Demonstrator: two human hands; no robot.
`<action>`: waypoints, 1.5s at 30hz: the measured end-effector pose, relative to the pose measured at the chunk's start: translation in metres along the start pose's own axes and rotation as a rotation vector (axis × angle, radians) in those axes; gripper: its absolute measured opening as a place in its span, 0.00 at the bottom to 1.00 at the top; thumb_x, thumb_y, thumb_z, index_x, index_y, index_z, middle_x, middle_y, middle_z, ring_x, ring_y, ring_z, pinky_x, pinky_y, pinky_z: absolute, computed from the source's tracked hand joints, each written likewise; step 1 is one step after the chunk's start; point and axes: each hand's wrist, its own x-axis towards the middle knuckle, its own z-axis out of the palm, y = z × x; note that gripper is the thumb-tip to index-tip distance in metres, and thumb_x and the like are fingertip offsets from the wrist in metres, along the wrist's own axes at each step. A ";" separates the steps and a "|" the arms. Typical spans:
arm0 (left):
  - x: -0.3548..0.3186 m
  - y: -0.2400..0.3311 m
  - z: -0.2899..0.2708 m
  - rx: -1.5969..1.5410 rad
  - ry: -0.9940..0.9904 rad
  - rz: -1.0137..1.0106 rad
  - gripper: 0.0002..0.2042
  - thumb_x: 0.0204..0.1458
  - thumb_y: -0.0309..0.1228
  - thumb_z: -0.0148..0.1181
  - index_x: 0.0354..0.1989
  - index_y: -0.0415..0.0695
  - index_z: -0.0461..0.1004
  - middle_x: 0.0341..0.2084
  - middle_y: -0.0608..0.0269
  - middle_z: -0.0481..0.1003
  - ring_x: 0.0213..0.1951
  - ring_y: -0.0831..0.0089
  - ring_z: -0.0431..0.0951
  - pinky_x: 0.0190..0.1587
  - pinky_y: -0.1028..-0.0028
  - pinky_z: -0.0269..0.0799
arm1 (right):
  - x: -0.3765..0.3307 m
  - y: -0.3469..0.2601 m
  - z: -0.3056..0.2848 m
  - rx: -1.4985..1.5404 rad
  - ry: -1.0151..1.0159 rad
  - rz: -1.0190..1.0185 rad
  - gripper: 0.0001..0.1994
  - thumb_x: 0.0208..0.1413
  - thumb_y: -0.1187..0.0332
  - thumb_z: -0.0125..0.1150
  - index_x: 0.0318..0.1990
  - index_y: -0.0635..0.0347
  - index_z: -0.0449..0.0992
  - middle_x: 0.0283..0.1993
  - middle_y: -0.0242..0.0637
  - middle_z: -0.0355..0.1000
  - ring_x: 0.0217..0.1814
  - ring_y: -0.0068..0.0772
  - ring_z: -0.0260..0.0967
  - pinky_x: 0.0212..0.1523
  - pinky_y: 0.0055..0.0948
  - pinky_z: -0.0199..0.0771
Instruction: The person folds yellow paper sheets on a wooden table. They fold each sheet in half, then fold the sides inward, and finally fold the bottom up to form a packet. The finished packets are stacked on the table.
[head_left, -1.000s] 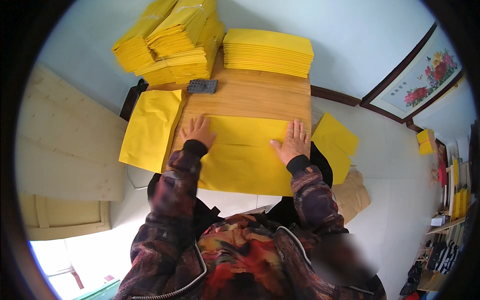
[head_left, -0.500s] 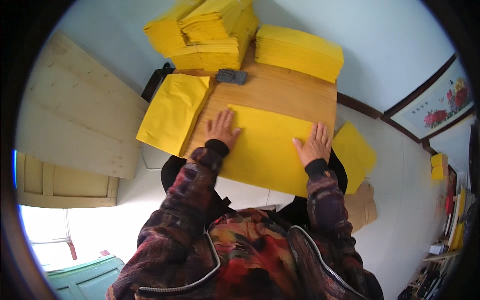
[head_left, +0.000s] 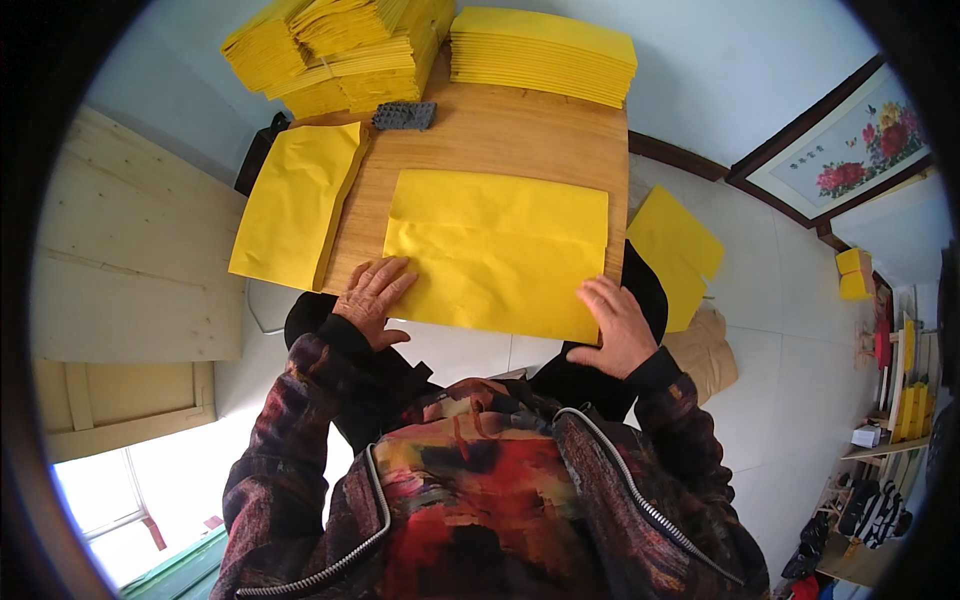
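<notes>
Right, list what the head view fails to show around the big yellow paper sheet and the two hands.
- Near edge of the large yellow paper sheet: partly covered by the left hand and right hand.
- Small dark grey block on the wooden table: too small to identify.
- Tall yellow paper stacks: tops cut off by the picture's upper edge.

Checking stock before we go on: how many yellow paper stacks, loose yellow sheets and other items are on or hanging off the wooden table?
Tall stacks of yellow paper: 2
Loose yellow paper sheets or thin piles: 3
Small dark grey ridged block: 1
Total: 6
</notes>
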 end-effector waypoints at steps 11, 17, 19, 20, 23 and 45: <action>-0.002 -0.008 0.029 0.090 0.265 0.161 0.25 0.34 0.21 0.59 0.48 0.46 0.71 0.48 0.58 0.71 0.54 0.55 0.70 0.52 0.58 0.66 | -0.020 0.004 0.030 -0.210 0.192 -0.035 0.28 0.39 0.72 0.69 0.51 0.56 0.68 0.57 0.36 0.61 0.64 0.37 0.57 0.64 0.46 0.53; -0.001 -0.006 0.025 -0.023 0.315 0.160 0.23 0.33 0.22 0.61 0.44 0.47 0.74 0.45 0.61 0.74 0.52 0.59 0.73 0.49 0.61 0.68 | -0.025 0.014 0.031 -0.119 0.271 -0.090 0.22 0.43 0.72 0.65 0.49 0.57 0.70 0.54 0.35 0.65 0.60 0.39 0.62 0.58 0.39 0.60; -0.002 -0.006 0.024 -0.053 0.340 0.163 0.22 0.32 0.22 0.63 0.43 0.47 0.74 0.44 0.61 0.74 0.51 0.59 0.74 0.48 0.62 0.69 | -0.025 0.016 0.029 -0.102 0.264 -0.099 0.20 0.44 0.71 0.63 0.48 0.57 0.70 0.54 0.36 0.66 0.59 0.40 0.63 0.56 0.38 0.61; -0.002 -0.006 0.024 -0.065 0.352 0.161 0.22 0.32 0.22 0.63 0.43 0.46 0.74 0.44 0.61 0.74 0.50 0.60 0.74 0.48 0.62 0.69 | -0.024 0.017 0.028 -0.092 0.256 -0.100 0.20 0.45 0.70 0.62 0.49 0.57 0.71 0.54 0.36 0.66 0.59 0.40 0.63 0.56 0.38 0.62; -0.005 -0.003 0.023 -0.071 0.350 0.144 0.23 0.32 0.21 0.64 0.43 0.46 0.74 0.45 0.60 0.74 0.50 0.60 0.74 0.48 0.62 0.69 | -0.026 0.018 0.025 -0.094 0.234 -0.115 0.22 0.45 0.71 0.63 0.51 0.57 0.70 0.54 0.36 0.66 0.59 0.41 0.63 0.55 0.37 0.63; -0.013 -0.013 0.028 -0.048 0.348 0.101 0.19 0.39 0.28 0.62 0.45 0.46 0.75 0.47 0.60 0.74 0.49 0.57 0.72 0.49 0.60 0.67 | -0.028 0.023 0.032 -0.133 0.280 -0.176 0.18 0.47 0.73 0.60 0.48 0.58 0.71 0.53 0.37 0.68 0.58 0.42 0.65 0.52 0.34 0.66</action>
